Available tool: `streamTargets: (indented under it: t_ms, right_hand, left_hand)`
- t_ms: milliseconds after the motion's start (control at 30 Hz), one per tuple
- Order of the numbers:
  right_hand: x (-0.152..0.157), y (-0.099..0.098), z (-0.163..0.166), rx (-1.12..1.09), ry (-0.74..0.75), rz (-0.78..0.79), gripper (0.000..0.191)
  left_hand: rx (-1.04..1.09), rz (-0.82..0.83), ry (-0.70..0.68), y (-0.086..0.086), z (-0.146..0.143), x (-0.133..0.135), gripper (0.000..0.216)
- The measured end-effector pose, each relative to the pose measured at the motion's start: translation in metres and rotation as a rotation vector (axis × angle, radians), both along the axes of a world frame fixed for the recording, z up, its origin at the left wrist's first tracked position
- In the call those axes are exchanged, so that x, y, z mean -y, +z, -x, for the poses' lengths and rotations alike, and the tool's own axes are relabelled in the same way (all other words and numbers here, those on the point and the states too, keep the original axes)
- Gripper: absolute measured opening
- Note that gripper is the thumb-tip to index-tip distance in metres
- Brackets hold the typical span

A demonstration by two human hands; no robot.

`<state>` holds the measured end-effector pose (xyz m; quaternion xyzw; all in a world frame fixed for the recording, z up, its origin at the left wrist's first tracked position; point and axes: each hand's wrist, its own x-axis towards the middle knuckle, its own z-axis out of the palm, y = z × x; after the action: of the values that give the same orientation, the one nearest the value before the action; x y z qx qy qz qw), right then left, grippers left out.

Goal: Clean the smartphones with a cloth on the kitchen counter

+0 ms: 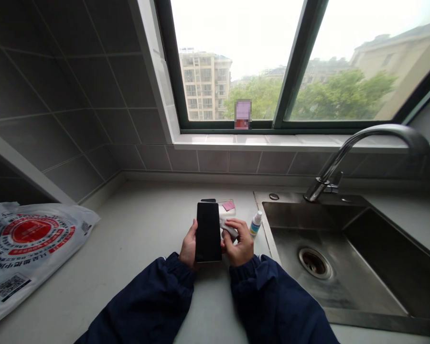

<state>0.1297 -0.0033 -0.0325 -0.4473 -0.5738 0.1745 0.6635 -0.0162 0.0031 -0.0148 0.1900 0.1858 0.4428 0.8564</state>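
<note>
A black smartphone [208, 232] with a dark screen is held upright above the counter, its face toward me. My left hand [189, 244] grips it from the left edge and behind, so most of those fingers are hidden. At the phone's right edge, my right hand [240, 242] pinches a bunched grey cloth [231, 231]. Just right of that hand stands a small white spray bottle [255, 223] with a blue and yellow label. Behind the phone lies a clear phone case [220, 207] with a pink piece [228, 205] on it; a dark flat object [208, 200] is partly covered.
To the right is a steel sink [267, 215] with a curved chrome faucet [344, 148]. A white plastic bag [32, 243] with red print rests on the counter [129, 229] at left. A tiled wall and a window sill [208, 140] bound the back.
</note>
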Motion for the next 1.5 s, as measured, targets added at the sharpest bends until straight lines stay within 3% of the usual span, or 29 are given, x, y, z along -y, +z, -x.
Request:
streamTargets:
  t_ms: [200,433,667,800,1000,1200,1500]
  right_hand:
    - [-0.003,-0.007,0.0,-0.052,0.046,0.077,0.023]
    - [-0.003,-0.013,0.0,-0.182,0.122,0.21,0.034]
    - [-0.011,-0.015,0.002,-0.383,0.424,0.377,0.055]
    - [-0.012,-0.016,0.004,-0.434,0.513,0.405,0.05]
    - [-0.011,-0.016,-0.001,-0.374,0.406,0.371,0.041]
    - [-0.013,-0.013,-0.01,-0.232,0.219,0.289,0.03]
    - [0.002,0.01,-0.008,-0.056,0.015,0.122,0.018]
  left_hand:
    - [-0.043,0.033,0.025,0.007,-0.001,0.001,0.076]
    - [-0.119,0.008,0.065,0.001,0.007,-0.003,0.076]
    - [-0.067,-0.049,-0.062,0.013,0.009,0.001,0.076]
    - [-0.06,-0.121,-0.068,0.013,0.012,-0.001,0.075]
    - [-0.058,-0.076,-0.075,0.008,0.013,-0.003,0.074]
    - [-0.1,0.0,0.04,0.007,0.01,-0.004,0.07]
    - [-0.093,0.029,0.038,0.009,0.004,-0.002,0.069]
